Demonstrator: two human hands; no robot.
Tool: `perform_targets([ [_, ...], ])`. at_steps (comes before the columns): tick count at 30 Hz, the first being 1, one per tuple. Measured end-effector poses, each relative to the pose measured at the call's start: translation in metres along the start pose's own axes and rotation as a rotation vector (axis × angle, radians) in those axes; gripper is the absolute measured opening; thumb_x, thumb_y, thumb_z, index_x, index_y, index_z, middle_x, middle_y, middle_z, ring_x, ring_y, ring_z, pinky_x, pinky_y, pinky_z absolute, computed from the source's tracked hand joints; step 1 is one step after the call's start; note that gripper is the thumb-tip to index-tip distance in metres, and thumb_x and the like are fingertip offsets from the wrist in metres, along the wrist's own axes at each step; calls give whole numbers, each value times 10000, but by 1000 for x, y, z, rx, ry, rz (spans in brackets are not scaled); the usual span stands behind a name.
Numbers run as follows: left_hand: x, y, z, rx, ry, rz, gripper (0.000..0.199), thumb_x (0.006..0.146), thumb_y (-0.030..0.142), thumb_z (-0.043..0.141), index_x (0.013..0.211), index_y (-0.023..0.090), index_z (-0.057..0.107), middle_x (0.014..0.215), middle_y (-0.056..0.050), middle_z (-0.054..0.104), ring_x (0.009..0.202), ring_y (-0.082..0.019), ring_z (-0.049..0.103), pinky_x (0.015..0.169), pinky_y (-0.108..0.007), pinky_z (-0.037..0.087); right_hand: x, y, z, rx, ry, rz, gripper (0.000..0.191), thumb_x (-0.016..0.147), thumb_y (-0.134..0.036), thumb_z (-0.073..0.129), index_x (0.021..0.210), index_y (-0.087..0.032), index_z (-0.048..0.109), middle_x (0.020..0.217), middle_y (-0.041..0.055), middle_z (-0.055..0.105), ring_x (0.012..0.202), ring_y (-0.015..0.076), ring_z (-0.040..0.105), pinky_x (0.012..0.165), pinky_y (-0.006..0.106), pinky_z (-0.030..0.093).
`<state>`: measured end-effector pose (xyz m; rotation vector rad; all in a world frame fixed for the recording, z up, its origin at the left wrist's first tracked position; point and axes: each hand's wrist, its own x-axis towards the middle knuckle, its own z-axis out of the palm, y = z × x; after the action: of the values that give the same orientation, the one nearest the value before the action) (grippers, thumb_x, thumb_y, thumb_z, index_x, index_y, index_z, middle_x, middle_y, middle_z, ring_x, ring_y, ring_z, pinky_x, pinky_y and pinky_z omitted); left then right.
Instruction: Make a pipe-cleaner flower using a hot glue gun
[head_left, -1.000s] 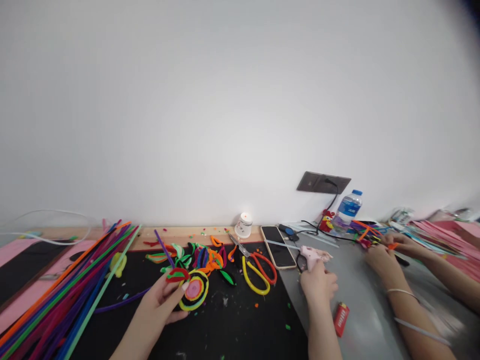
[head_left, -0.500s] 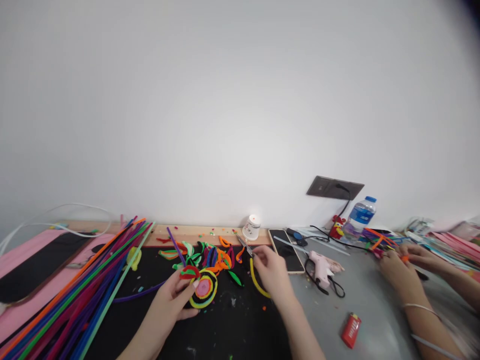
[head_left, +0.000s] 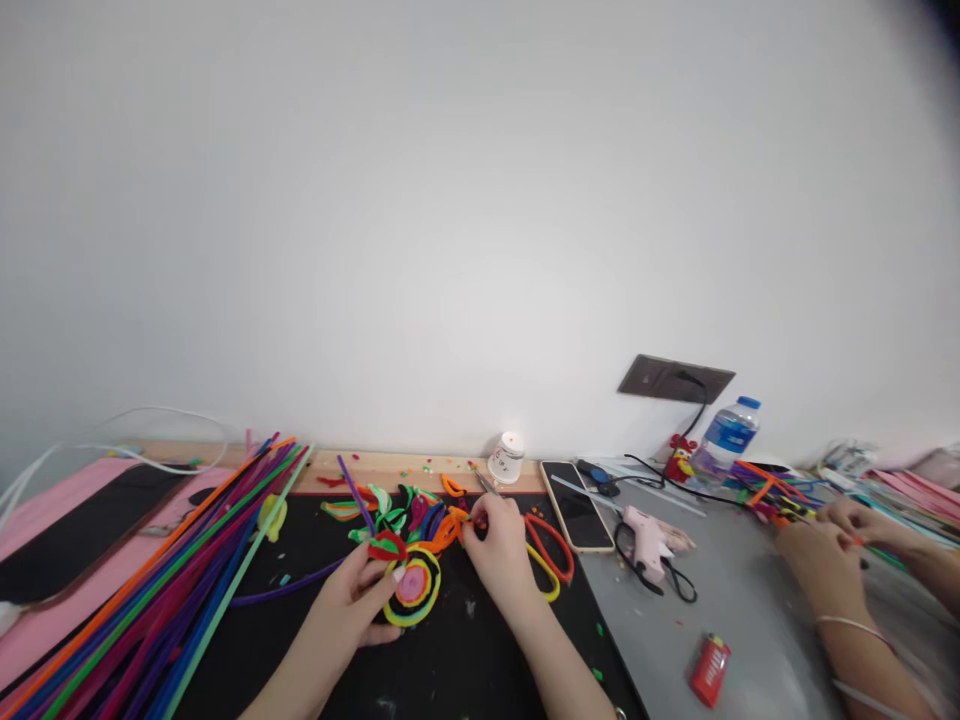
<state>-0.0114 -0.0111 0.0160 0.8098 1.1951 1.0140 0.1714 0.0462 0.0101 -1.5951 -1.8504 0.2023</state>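
Note:
My left hand (head_left: 352,597) grips a round coil of fuzzy pipe cleaner (head_left: 413,584), pink at the centre with orange, black and yellow rings. A red and green pipe-cleaner loop (head_left: 386,546) sits at the coil's upper left, against my fingers. My right hand (head_left: 496,545) is closed in a pinch on the right end of an orange pipe-cleaner loop (head_left: 448,528). That loop lies in a pile of bent, coloured loops (head_left: 390,508). Just right of my right hand are scissors (head_left: 553,553) with yellow and orange handles, their blades partly behind my fingers.
Long pipe cleaners (head_left: 202,560) lie bundled at left, beside a dark phone or tablet (head_left: 90,530). A paper cup (head_left: 506,458), phone (head_left: 577,508), pink glue gun (head_left: 646,545), red lighter (head_left: 709,670) and bottle (head_left: 726,440) are around. Another person's hands (head_left: 825,555) work at right.
My right hand has moved left from the scissors to the orange loop, uncovering the scissors' handles. The left hand still holds the coil. The view has shifted slightly.

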Motion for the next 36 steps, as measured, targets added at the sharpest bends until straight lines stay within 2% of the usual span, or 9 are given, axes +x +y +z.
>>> perform_targets([
  [3, 0, 0, 0, 11, 8, 9, 476, 672, 388, 672, 1075, 198, 504, 1055, -91, 667, 894, -241, 645, 493, -221, 525, -2, 5, -5, 141, 59, -34, 139, 696, -71, 459, 747, -198, 480, 762, 16, 587, 764, 186, 557, 693, 269, 406],
  [9, 1, 0, 2, 7, 36, 18, 482, 624, 412, 702, 1017, 197, 524, 1015, -81, 671, 892, -254, 635, 503, -252, 538, -2, 13, -12, 251, 25, 0, 203, 772, -92, 429, 893, -197, 554, 710, 5, 636, 629, 166, 588, 622, 251, 422],
  [12, 1, -1, 1, -1, 43, 16, 483, 607, 416, 717, 999, 196, 539, 1028, -83, 676, 852, -240, 647, 501, -252, 536, -3, 13, -15, 245, 14, 11, 212, 792, -116, 439, 904, -191, 602, 797, 35, 671, 682, 181, 607, 662, 270, 437],
  [17, 4, -4, 0, -15, -11, 32, 539, 577, 390, 764, 1031, 203, 541, 973, -66, 701, 747, -195, 666, 495, -215, 511, -5, 11, -18, 262, -26, 6, 317, 814, -114, 406, 1069, -201, 573, 924, 56, 673, 771, 189, 622, 720, 285, 450],
  [24, 11, -9, -3, 9, -58, 109, 515, 577, 400, 771, 987, 189, 544, 855, -45, 721, 609, -145, 641, 416, -168, 439, -6, 17, -10, 129, -147, -44, 395, 663, -15, 450, 920, -202, 684, 836, 47, 651, 790, 194, 597, 759, 293, 446],
  [31, 11, -9, -3, -4, -31, 94, 546, 548, 413, 784, 992, 200, 549, 825, -29, 721, 587, -142, 637, 405, -170, 434, -8, 9, -13, 159, -122, -68, 373, 697, -55, 489, 1010, -192, 640, 941, 67, 597, 893, 200, 573, 821, 300, 439],
  [36, 15, -13, -4, -17, -47, 99, 575, 562, 408, 779, 1031, 190, 527, 814, -34, 715, 553, -127, 614, 408, -175, 431, -8, 14, -10, 163, -128, -90, 315, 773, -103, 461, 992, -203, 664, 895, 66, 576, 834, 195, 582, 786, 314, 465],
])
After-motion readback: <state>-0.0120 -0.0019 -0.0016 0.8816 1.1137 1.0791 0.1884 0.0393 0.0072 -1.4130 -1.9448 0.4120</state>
